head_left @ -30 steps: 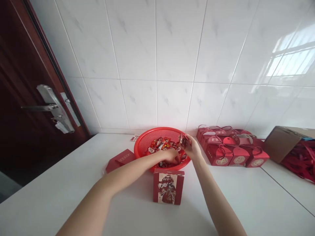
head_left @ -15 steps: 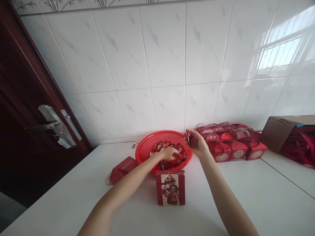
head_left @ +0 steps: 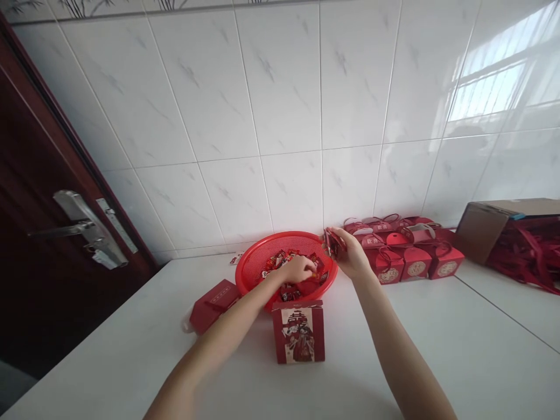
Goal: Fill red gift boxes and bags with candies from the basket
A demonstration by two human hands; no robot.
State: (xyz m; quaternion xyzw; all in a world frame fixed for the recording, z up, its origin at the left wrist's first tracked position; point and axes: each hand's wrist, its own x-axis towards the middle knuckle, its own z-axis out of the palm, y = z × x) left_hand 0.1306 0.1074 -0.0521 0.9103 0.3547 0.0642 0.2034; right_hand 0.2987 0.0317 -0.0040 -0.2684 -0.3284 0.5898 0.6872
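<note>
Over the red plastic basket (head_left: 258,251), my left hand (head_left: 298,269) reaches in among wrapped candies (head_left: 289,291), its fingers curled; what they pinch, if anything, is too small to make out. My right hand (head_left: 350,254) is raised at the basket's right rim, closed around several dark red wrapped candies (head_left: 334,244). In front of the basket stands a red gift box (head_left: 299,335) with a cream printed panel, touched by neither hand.
Flattened red cartons (head_left: 215,304) lie left of the basket. Several finished red boxes with ribbon handles (head_left: 415,263) stand at the right, by a cardboard carton (head_left: 485,236) of red ribbons. A tiled wall (head_left: 289,87) closes the back; a dark door (head_left: 39,175) is at left.
The whole view has shifted slightly, moving things a little to the left. My left hand's fingers have drawn together in the basket; my right hand still holds its candies.
</note>
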